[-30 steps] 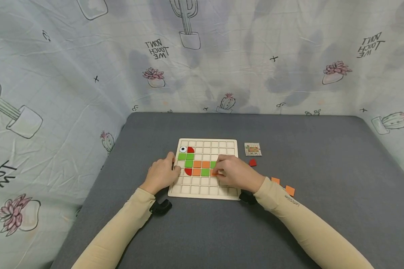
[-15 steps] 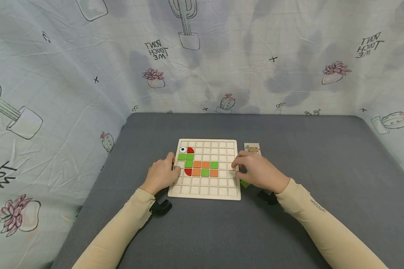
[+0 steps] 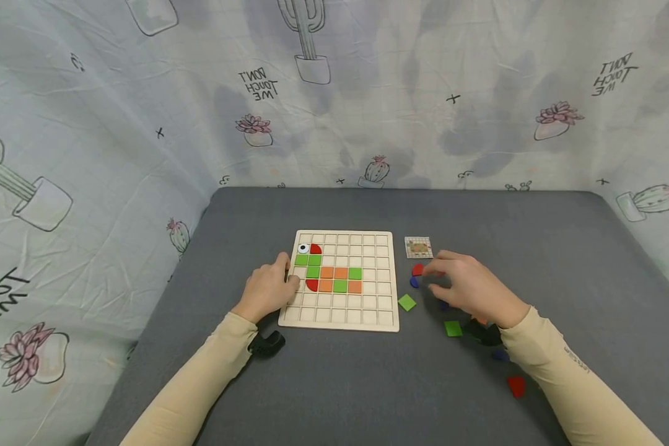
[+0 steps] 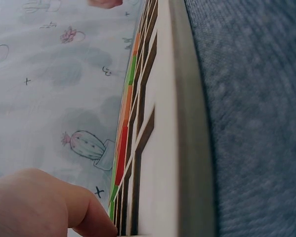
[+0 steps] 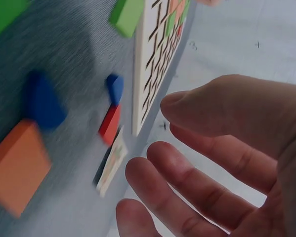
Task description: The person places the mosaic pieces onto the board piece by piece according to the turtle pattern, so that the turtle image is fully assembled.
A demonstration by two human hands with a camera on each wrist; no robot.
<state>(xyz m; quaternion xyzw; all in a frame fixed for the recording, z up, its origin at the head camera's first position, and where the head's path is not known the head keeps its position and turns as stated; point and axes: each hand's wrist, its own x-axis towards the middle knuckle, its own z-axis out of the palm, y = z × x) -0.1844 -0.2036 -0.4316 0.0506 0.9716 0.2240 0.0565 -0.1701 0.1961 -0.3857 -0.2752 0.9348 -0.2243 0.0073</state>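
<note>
A wooden grid board (image 3: 339, 317) lies on the grey table, bearing green and orange square tiles, red rounded pieces and an eye tile (image 3: 303, 248). My left hand (image 3: 266, 288) grips the board's left edge, its thumb showing over the rim in the left wrist view. Right of the board, my right hand (image 3: 474, 286) hovers over loose pieces with fingers slightly bent, holding nothing. Near its fingertips lie a red piece (image 3: 417, 269) and a blue piece (image 3: 414, 282). An orange tile (image 5: 20, 168) shows in the right wrist view.
A small pattern card (image 3: 419, 248) lies beyond the red piece. A green tile (image 3: 407, 302) sits beside the board's right edge, another green tile (image 3: 453, 329) farther right. Closer to me are a blue piece (image 3: 500, 355) and a red piece (image 3: 515, 386). A printed curtain (image 3: 401, 93) hangs behind.
My right hand has left an orange tile on the board's grid and moved right, off the board and over the loose pieces. My left hand has stayed put.
</note>
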